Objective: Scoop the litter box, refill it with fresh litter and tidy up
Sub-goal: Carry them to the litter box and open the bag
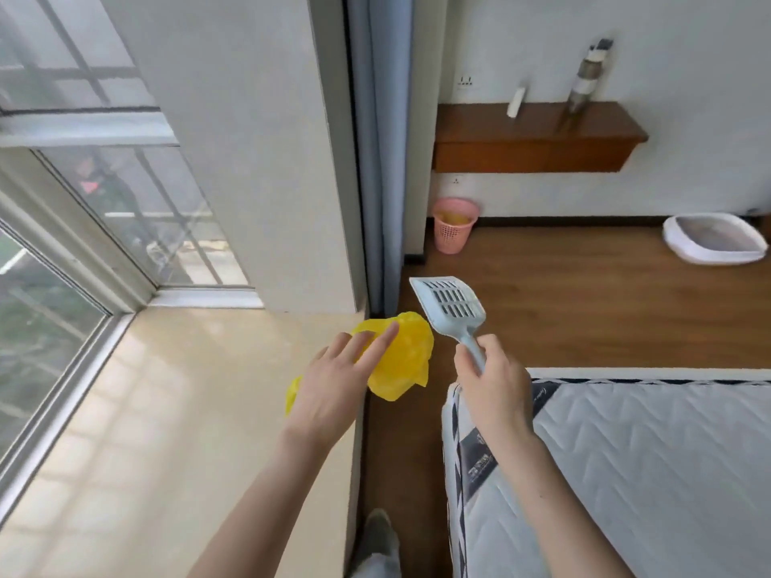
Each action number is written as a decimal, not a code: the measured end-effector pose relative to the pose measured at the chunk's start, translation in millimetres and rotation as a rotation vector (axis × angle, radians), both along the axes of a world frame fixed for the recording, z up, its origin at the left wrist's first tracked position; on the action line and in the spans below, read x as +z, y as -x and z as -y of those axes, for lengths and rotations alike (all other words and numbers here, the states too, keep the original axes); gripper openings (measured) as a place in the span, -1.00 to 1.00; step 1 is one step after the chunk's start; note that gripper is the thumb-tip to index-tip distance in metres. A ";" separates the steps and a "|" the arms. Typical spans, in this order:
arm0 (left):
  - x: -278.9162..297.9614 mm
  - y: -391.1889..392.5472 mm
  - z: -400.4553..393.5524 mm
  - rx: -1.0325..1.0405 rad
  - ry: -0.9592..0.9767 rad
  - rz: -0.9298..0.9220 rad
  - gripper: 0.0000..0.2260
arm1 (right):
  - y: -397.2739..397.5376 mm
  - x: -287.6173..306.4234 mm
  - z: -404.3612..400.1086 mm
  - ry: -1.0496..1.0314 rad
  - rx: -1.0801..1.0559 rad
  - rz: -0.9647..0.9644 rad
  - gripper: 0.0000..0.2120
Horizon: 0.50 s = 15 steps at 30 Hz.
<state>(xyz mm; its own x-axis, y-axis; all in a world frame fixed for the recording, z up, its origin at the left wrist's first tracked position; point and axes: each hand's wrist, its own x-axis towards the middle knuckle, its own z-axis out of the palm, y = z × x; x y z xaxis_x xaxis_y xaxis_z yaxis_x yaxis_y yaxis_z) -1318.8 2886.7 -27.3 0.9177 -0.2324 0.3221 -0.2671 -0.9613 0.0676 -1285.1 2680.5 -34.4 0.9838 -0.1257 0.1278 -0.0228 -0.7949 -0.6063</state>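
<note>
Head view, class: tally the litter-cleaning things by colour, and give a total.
Yellow: 1, plastic bag
Pale blue: 1, litter scoop
White: 1, litter box
Pink: 1, waste basket
Total: 4

A pale blue slotted litter scoop (452, 307) is held upright by its handle, its blade tilted up and away over the wooden floor. Just left of it, a crumpled yellow plastic bag (402, 354) lies at the windowsill's edge. A white litter box (714, 244) with grey litter sits on the floor by the far wall
</note>
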 end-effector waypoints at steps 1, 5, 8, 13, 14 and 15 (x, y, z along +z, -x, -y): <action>-1.2 -15.5 -4.7 0.003 0.024 0.003 -0.19 | -11.3 1.1 -3.5 0.011 -0.015 0.000 -0.79; -0.4 -77.1 -16.3 -0.050 0.091 -0.014 -0.33 | -51.6 13.0 -9.7 0.078 -0.085 0.003 -0.81; 1.5 -122.1 -15.0 -0.107 0.127 -0.017 -0.37 | -80.8 19.3 -6.6 0.117 -0.139 0.020 -0.81; -2.9 -188.2 6.7 -0.176 0.178 -0.081 -0.42 | -131.0 16.1 14.3 0.198 -0.190 0.048 -0.80; -5.0 -203.1 12.5 -0.194 0.176 -0.096 -0.42 | -142.1 13.4 19.8 0.200 -0.200 0.048 -0.80; -6.6 -216.8 18.5 -0.213 0.167 -0.108 -0.42 | -152.7 10.6 25.3 0.202 -0.215 0.055 -0.80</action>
